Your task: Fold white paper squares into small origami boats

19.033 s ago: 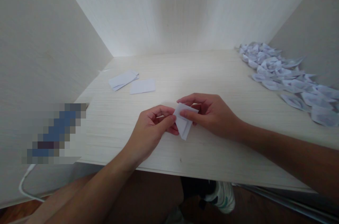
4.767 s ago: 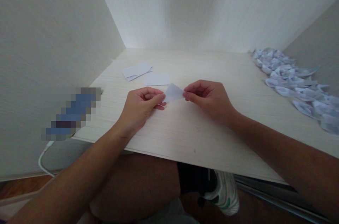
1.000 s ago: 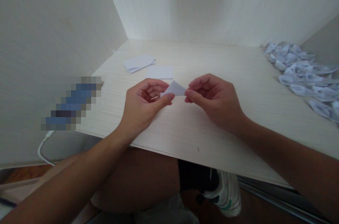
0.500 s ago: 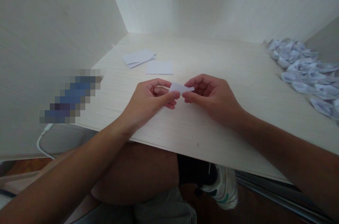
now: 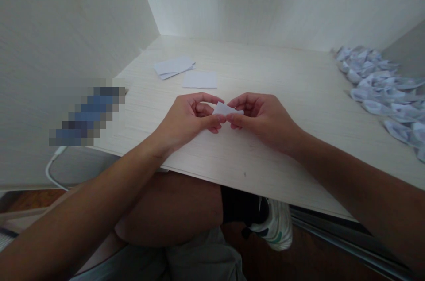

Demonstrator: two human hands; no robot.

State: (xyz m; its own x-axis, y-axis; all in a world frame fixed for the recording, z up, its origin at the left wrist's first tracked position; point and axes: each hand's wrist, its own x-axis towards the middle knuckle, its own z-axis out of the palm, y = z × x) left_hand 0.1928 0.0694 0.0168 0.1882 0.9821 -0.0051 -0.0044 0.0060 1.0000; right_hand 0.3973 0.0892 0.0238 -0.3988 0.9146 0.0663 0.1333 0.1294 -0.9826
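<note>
Folded slip of white paper, held between two bare hands above the near-middle part of the tabletop. The left hand [image 5: 194,115] has its grip closed on the left part of the folded paper [image 5: 222,109], thumb toward the viewer and fingers behind; the right hand [image 5: 260,115] pinches the right part in like manner, the thumb tips nearly meeting at the lower edge. Whether the paper touches the surface beneath cannot be told. The piece is probably very light, thin and pliant, stiffer along its folds, and easily creased or torn; the layered lower edge, taken lightly between thumb and fingertips, seems the soundest hold. The pale, faintly grained tabletop [image 5: 282,77] looks smooth and flat. Beyond the hands lie a single paper slip [image 5: 200,80] and, beside it, a small stack of slips [image 5: 172,67]; a heap of folded paper pieces [image 5: 372,79] lines the right side. At left, a pixelated object [image 5: 86,115] meets a white cable [image 5: 50,172]. Pale panels [image 5: 259,6] enclose the space; below the front edge appear a bent leg, a striped shoe [image 5: 279,228] and dark flooring.
</note>
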